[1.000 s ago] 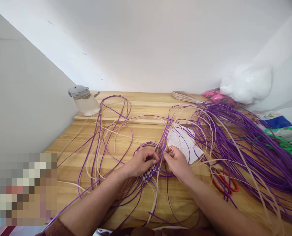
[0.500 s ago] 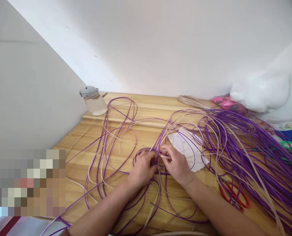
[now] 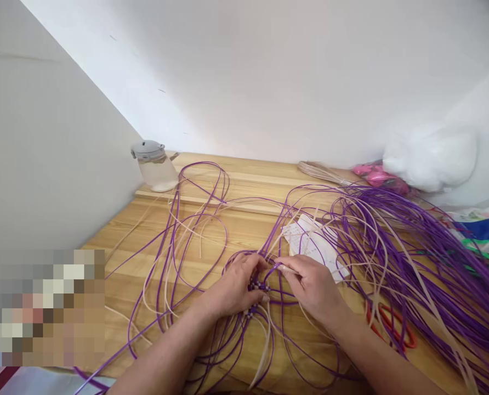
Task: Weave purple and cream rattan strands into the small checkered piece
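A small woven patch (image 3: 257, 288) of purple and cream strands lies on the wooden table (image 3: 244, 230), between my hands. My left hand (image 3: 234, 285) presses down on its left side, fingers curled over the weave. My right hand (image 3: 312, 285) pinches a purple strand (image 3: 278, 267) just right of the patch, thumb and forefinger closed on it. Long purple strands (image 3: 401, 258) and cream strands (image 3: 187, 230) loop out from the patch across the table.
A printed paper sheet (image 3: 316, 247) lies beyond my right hand. Red-handled scissors (image 3: 388, 326) lie at the right under strands. A clear jar with a grey lid (image 3: 154, 164) stands back left. Pink items (image 3: 376, 175) and a white bag (image 3: 429, 153) sit back right.
My right hand has shifted slightly right and toward me, drawing the purple strand with it. My left hand has stayed on the woven patch. The camera view has shifted a little.
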The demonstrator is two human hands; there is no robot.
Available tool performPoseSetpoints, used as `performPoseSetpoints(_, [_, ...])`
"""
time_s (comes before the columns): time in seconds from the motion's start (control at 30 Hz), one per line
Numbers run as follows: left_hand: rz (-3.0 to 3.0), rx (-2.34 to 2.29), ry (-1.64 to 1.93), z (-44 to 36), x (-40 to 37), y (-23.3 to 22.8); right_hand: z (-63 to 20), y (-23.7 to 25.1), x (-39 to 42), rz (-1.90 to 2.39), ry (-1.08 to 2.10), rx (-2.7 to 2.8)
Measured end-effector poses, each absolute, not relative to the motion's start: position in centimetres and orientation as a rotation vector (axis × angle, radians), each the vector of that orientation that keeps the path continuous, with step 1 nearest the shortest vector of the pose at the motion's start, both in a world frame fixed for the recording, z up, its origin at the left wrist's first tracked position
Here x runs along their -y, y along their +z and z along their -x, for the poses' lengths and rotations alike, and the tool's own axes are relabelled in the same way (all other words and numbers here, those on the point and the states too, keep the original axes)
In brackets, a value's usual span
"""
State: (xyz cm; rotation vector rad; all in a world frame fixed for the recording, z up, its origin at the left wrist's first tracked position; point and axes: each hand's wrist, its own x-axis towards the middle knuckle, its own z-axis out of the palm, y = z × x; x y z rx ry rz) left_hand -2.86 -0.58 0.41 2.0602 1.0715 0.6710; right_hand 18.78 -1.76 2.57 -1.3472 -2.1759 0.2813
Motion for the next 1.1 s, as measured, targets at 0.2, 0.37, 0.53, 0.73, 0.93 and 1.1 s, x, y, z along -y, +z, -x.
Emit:
performPoseSetpoints(0.2, [-2.261,-0.941,0.643,3.1,0.1,0.4,-17.0,2.2,2.7,1.529,0.397,2.293])
performPoseSetpoints(0.37, [-2.235,-1.095,0.724,2.8,0.5,0.6,-16.8,3.4,3.6,1.551,0.081,2.461])
performPoseSetpoints(0.53, [-2.229,-1.09,0.719,2.6,0.6,0.3,-16.1,5.1,4.2,1.563,0.384,2.232])
performPoseSetpoints(0.73, [-2.111,-1.175,0.672,2.7,-0.1,-0.3,-14.5,2.2,4.0,1.57,1.375,1.793])
performPoseSetpoints(0.93, [-2.026,-1.143,0.584,3.0,-0.2,0.8,-14.5,1.5,3.6,1.373,1.753,1.522])
performPoseSetpoints(1.1, [-2.01,-1.196,0.613,2.8,0.0,0.4,-13.6,1.8,3.5,1.34,1.957,1.322])
